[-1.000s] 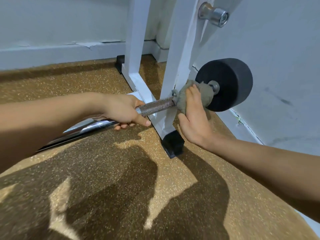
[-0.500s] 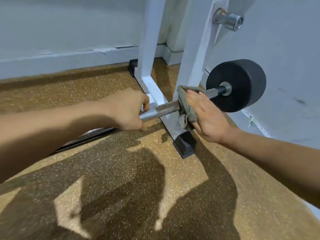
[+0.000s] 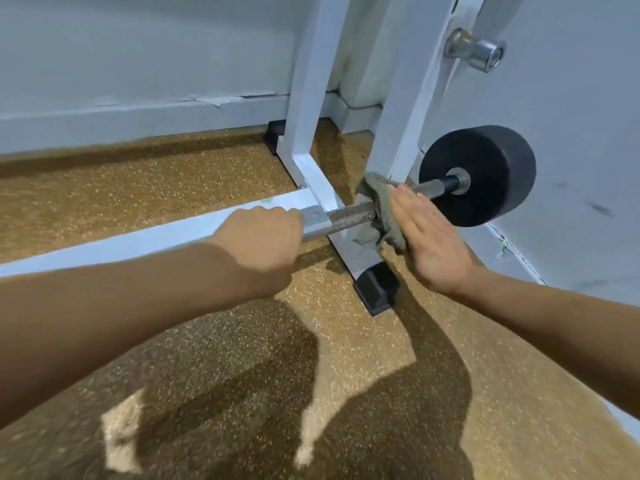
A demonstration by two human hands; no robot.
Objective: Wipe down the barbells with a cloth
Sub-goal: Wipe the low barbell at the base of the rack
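A steel barbell (image 3: pixel 349 214) with a knurled shaft runs from lower left to upper right and ends in a thick black weight plate (image 3: pixel 485 174). My left hand (image 3: pixel 263 237) grips the shaft in a fist, just left of the knurled stretch. A grey-green cloth (image 3: pixel 377 202) is wrapped round the shaft between the knurling and the plate. My right hand (image 3: pixel 426 233) holds the cloth against the bar, fingers stretched over it, thumb side hidden behind the cloth. The bar's left part is hidden under my left arm.
A white metal rack (image 3: pixel 405 109) with black rubber feet (image 3: pixel 375 289) stands right behind the bar, its base rail (image 3: pixel 166 233) running left along the floor. A chrome peg (image 3: pixel 476 51) sticks out of the upright. Grey walls close in behind and on the right. Speckled brown floor lies below.
My right hand has slid the cloth along the shaft away from the plate, baring the sleeve beside it. My left hand has rolled over into a fist on top of the bar.
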